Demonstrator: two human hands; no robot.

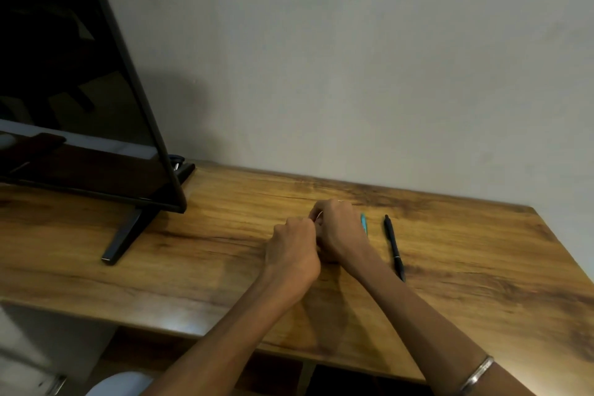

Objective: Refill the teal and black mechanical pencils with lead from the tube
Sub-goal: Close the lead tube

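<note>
Bangle [475, 374] on right forearm, nearest; both forearms reaching forward over wooden table [193, 283]; left hand [294, 251] clenched, fingers curled, touching right hand [340, 231], likewise curled; a small pale item shows between them, possibly the lead tube, too hidden to tell; what each hand grasps cannot be told; teal pencil [364, 224] lying just beyond right hand, partly covered by it; black pencil [394, 247] lying apart to the right; dark monitor [64, 90] on stand at far left; grey wall [353, 58] behind.
</note>
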